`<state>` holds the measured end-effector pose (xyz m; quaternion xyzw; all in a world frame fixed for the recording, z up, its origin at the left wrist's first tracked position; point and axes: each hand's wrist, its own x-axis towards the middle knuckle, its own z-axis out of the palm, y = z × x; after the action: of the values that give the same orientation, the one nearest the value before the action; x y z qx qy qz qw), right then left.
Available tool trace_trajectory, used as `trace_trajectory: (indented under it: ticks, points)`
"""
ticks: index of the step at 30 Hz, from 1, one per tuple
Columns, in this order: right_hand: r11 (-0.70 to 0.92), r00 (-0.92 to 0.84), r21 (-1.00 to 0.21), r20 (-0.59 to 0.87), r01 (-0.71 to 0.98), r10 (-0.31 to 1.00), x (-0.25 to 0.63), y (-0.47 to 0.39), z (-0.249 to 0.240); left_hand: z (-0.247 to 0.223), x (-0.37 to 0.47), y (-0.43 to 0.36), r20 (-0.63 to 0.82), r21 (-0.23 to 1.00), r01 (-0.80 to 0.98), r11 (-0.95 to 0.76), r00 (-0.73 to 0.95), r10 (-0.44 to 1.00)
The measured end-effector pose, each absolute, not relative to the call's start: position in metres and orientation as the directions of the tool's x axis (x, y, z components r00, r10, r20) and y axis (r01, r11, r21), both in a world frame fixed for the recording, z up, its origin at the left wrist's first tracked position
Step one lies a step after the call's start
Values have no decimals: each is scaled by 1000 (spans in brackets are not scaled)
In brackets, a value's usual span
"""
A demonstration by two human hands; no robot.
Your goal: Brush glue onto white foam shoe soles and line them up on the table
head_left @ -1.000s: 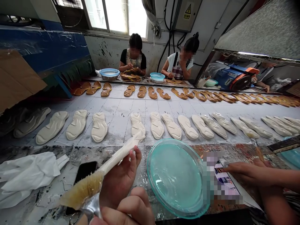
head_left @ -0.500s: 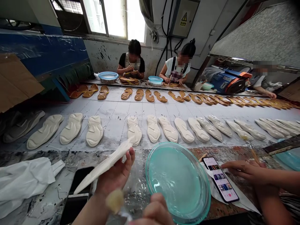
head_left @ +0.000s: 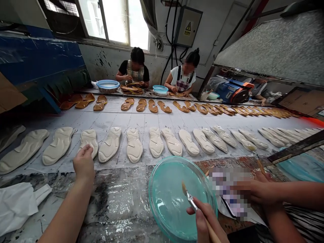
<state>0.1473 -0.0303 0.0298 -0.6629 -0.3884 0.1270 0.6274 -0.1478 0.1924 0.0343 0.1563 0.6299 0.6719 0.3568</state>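
Note:
Over the near end of a white insole (head_left: 88,136) on the pale work surface is my left hand (head_left: 84,162). Its fingers are drawn together at the insole's edge; the fingertips are partly hidden. To the right of this insole lies another white insole (head_left: 110,144), flat and glossy. My right hand (head_left: 206,219) grips the wooden handle of a brush (head_left: 189,197). The pale bristles point up and left, above a round teal tub (head_left: 152,202) with whitish liquid inside.
Further white insoles (head_left: 134,145) form a row, with brown insoles (head_left: 153,106) beyond. At right, a co-worker's hand (head_left: 268,189) holds a brush near a blurred phone (head_left: 230,194). White cloth (head_left: 20,206) lies left. Two people (head_left: 136,69) work across the table.
My left hand has let go of the insole it held, which now lies in the row, and moved left to another. The brush has moved right, over the tub. The view has shifted right.

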Motion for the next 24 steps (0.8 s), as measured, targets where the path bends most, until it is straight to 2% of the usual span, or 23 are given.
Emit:
trace_trajectory:
  ticks: [2,4,8,11,16,24]
  points:
    - [21,697,-947,250,319,672,152,-26,28,30,-133,182,-144,982,-185,32,-630,763]
    - [-21,720,-964,184,266,669,156,-22,26,24,-108,179,-127,986,-157,55,-496,859]
    - [-85,728,-987,39,133,684,168,-17,14,5,-48,186,-220,965,-186,184,-193,956]
    - [-54,691,-995,23,89,722,178,-15,2,-13,-18,183,-301,937,-206,281,-75,951]
    - [-61,681,-996,3,70,733,174,-14,7,-38,-17,159,-390,900,-225,372,-38,920]
    - [-111,666,-994,-69,20,743,168,-13,17,-48,-51,148,-382,898,-271,346,-91,920]
